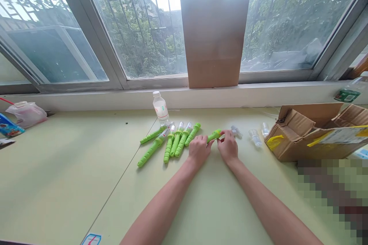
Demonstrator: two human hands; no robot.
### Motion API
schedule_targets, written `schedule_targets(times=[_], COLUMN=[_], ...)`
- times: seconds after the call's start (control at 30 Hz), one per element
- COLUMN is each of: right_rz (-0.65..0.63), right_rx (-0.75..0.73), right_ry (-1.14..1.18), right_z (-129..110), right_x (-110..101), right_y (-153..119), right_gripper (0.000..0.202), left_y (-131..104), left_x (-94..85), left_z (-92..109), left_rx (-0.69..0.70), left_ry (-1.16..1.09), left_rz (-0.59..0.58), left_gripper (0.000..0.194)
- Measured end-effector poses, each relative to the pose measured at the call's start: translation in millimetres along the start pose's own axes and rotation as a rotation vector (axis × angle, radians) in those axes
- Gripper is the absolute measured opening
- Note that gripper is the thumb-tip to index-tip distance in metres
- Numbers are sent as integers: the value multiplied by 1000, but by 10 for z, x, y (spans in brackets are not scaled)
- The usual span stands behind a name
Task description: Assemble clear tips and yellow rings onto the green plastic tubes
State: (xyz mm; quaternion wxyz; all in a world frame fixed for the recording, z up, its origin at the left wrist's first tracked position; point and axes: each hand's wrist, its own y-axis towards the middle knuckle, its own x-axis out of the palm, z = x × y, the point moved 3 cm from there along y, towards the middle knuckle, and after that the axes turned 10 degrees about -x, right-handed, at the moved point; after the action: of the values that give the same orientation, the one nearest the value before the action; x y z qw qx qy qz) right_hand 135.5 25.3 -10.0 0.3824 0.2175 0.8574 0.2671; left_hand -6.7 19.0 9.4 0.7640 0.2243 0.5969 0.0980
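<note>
Between my two hands lies a green ribbed plastic stick [214,135], partly covered by my fingers. My left hand [199,149] is closed around its near, left part. The fingers of my right hand [229,147] pinch its right end; whether a clear cap is in them is hidden. Left of my hands, several similar sticks rest on the table, many with clear tips, among them one long green stick [153,149]. Just beyond my right hand are small clear plastic pieces [237,131]. Further right lie a clear cap [255,138] and another clear cap [265,129].
A water bottle [161,109] stands behind the sticks. At the right sits an open cardboard box [299,141]. A cardboard sheet [214,42] leans against the window. On the far left are a plastic bag [27,115] and a blue packet [10,125]. A seam crosses the table [71,160].
</note>
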Motion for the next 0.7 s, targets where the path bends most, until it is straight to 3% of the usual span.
schedule_targets(times=[0.27,0.53,0.7], right_rz=[3,-14,-14], right_rx=[-2,27,-1], right_ry=[2,-7,-5], right_z=[-22,-44,-72], right_x=[-19,-33,-45], right_y=[-9,-1,-3], right_gripper=[16,13,14], left_y=[21,27,22], left_x=[26,-12,-6], left_z=[-36,-37,-19], left_rx=[-90,-109,-84], left_ry=[-33,-47,-44], left_rz=[-202,-169,-126], left_gripper=[41,25,28])
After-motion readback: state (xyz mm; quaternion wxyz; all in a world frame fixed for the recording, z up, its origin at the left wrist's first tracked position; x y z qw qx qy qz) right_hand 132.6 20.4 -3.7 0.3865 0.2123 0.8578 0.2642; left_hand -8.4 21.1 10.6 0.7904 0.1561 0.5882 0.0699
